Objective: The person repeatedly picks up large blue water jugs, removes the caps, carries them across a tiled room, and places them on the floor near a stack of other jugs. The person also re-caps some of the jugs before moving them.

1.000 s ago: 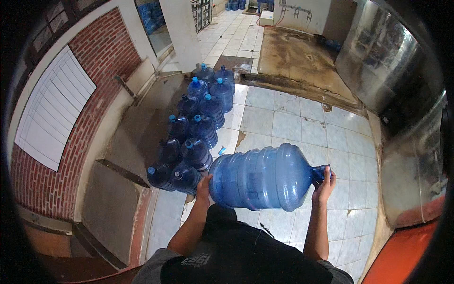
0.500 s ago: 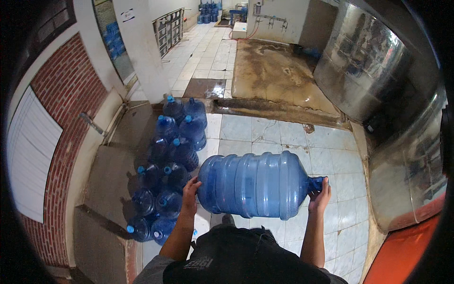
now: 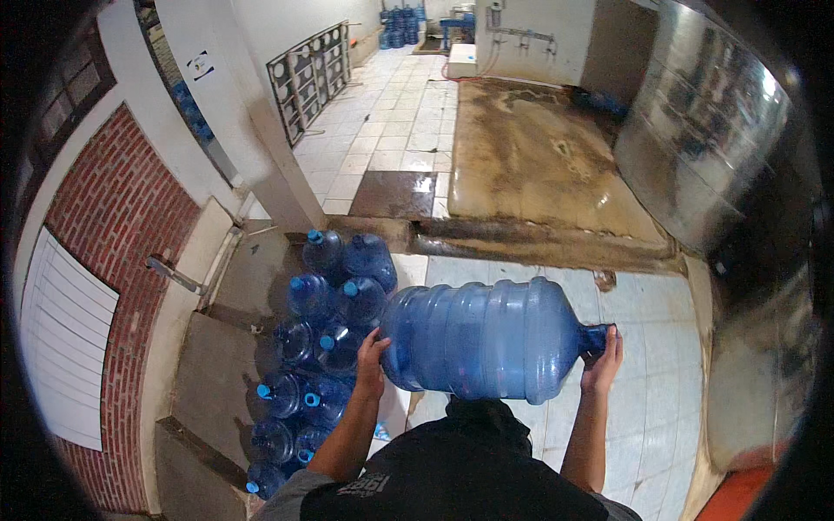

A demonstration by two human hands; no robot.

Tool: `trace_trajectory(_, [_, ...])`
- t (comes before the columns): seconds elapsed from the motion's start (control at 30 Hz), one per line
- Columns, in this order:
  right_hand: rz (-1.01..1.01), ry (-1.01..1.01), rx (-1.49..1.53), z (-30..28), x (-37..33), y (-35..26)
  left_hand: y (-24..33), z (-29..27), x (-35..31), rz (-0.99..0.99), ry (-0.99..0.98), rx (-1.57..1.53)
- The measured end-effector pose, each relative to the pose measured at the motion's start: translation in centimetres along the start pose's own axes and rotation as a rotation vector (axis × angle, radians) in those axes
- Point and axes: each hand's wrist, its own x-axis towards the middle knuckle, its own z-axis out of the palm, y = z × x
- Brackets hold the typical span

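A large blue water jug (image 3: 478,339) lies on its side in the air before my body, its neck pointing right. My left hand (image 3: 372,360) grips the round base end. At the other end my right hand (image 3: 602,369) is closed around the narrow neck, with its fingers partly hidden behind it. On the floor to the left several similar jugs (image 3: 361,300) stand upright in a double row, many with light blue caps. From this angle the held jug's base end overlaps the nearest of them.
Pale tiles (image 3: 647,347) cover the floor ahead and right. A raised wet brown slab (image 3: 530,161) with a ledge lies beyond. Big shiny metal tanks (image 3: 704,130) line the right side. Leftward are a brick wall (image 3: 122,200) and a metal rack (image 3: 308,78); more jugs (image 3: 401,26) stand far back.
My view has tilted, so the standing jugs and the slab sit lower in the picture. Both hands keep their hold on the jug, which appears slightly farther right.
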Motion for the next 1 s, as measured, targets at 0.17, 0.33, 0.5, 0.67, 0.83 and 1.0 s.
trace_trajectory(0.17, [0.087,-0.138,-0.08,12.1,14.4,3.5,4.1,3.5,10.7,0.043,0.118,-0.063])
trace_trajectory(0.33, [0.12,-0.194,-0.068,25.2,25.8,7.0,9.1,7.5,20.4,0.148,0.21,-0.039])
trace_trajectory(0.5, [0.156,-0.271,-0.125,37.2,36.8,12.5,11.3,8.1,34.0,0.163,0.3,0.025])
trace_trajectory(0.67, [0.181,-0.259,-0.154,47.7,48.2,18.0,14.4,10.0,50.3,0.216,0.207,-0.094])
trace_trajectory(0.83, [0.136,-0.172,-0.118,56.7,57.9,20.3,20.9,15.7,65.2,0.136,0.192,-0.047])
trace_trajectory(1.0, [0.167,-0.086,-0.073,63.2,68.8,24.9,24.3,20.0,81.1,0.087,0.121,-0.018])
